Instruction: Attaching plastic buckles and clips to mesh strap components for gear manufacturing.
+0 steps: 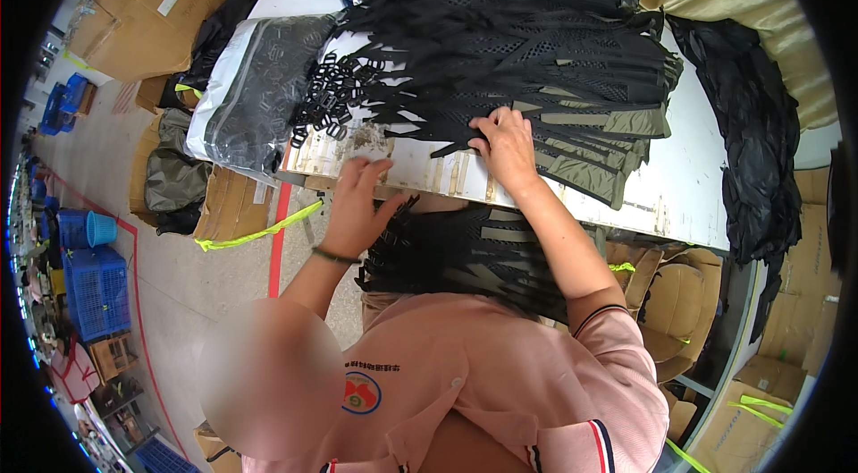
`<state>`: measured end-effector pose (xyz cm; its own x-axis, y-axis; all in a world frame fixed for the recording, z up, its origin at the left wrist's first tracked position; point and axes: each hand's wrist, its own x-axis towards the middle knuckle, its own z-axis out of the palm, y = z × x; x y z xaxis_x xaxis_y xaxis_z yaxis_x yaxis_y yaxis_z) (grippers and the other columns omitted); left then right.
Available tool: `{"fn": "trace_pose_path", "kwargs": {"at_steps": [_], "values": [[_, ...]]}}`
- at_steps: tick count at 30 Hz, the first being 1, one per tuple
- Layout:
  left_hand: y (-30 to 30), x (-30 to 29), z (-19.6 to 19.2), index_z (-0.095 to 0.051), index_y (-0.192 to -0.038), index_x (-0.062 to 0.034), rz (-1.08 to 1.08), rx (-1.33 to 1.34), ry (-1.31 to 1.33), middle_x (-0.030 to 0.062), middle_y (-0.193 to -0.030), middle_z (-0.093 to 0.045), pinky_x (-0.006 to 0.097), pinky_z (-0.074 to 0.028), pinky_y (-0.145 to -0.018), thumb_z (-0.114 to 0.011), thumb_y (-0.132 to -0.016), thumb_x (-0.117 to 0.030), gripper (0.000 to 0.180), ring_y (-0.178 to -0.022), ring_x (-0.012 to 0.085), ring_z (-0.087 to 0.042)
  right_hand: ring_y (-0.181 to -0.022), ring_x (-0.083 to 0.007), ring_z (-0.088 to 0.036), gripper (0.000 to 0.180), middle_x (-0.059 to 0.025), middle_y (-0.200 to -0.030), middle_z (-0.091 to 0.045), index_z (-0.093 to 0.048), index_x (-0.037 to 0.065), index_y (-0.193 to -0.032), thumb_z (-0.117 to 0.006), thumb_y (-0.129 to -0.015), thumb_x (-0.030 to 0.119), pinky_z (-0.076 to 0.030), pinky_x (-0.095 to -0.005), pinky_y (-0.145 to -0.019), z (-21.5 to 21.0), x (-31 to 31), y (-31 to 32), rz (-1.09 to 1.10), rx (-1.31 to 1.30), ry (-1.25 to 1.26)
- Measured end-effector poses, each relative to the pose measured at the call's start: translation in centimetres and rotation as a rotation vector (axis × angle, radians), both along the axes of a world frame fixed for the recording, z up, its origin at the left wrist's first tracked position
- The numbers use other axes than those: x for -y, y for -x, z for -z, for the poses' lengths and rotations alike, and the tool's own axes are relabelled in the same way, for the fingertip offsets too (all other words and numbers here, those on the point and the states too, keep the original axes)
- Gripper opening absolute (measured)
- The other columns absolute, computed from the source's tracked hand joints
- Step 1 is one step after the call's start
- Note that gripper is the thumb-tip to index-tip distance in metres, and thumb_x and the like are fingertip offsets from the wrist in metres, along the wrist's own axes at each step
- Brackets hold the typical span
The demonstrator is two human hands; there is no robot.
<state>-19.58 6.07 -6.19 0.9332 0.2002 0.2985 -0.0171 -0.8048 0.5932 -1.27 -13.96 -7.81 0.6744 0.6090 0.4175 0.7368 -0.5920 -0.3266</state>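
Observation:
My right hand (508, 151) rests at the near edge of a wide pile of black mesh strap pieces (500, 53), its fingers bent and pinched on one black strap (456, 147). Olive-green fabric parts (590, 171) show at the pile's right side. My left hand (359, 205) is over the table's near edge with fingers apart and nothing in it. Just beyond it lies a heap of small black plastic buckles (332, 93). Across my lap, below the table edge, lie more black strap pieces (474, 245).
A clear plastic bag of black buckles (259, 88) stands on the white table (693, 178) at the left. Cardboard boxes (152, 4) stand at the left; others (684, 303) are under the table at the right. Black sheeting (751, 133) hangs over the right edge.

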Motion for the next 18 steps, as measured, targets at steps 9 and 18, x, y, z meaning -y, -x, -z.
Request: {"fn": "trace_pose_path", "kwargs": {"at_steps": [9,18], "values": [[-9.0,-1.3,1.5,-0.065,-0.086,-0.0101,0.295,-0.023,-0.439,0.0042,-0.094,-0.063,0.043,-0.04,-0.084,-0.06,-0.082,-0.026,0.016,-0.097,0.0255,-0.057,-0.082,-0.0318,-0.062,0.018,-0.0111,-0.087,-0.065,-0.058,0.006,-0.088,-0.069,-0.078,0.016,-0.047,-0.0385,-0.073,-2.0,2.7,1.1,-0.125,-0.407,-0.052],[-5.6,-2.0,1.1,-0.063,-0.085,-0.0024,0.431,-0.513,0.265,0.0104,-0.066,-0.062,0.033,-0.046,-0.06,-0.053,-0.09,-0.023,0.023,-0.063,0.0243,-0.06,-0.103,-0.0309,-0.053,0.04,-0.0115,-0.105,-0.061,-0.059,0.005,-0.111,-0.071,-0.074,0.015,-0.042,-0.0405,-0.09,-2.4,2.6,2.9,-0.237,-0.267,0.009]]}}
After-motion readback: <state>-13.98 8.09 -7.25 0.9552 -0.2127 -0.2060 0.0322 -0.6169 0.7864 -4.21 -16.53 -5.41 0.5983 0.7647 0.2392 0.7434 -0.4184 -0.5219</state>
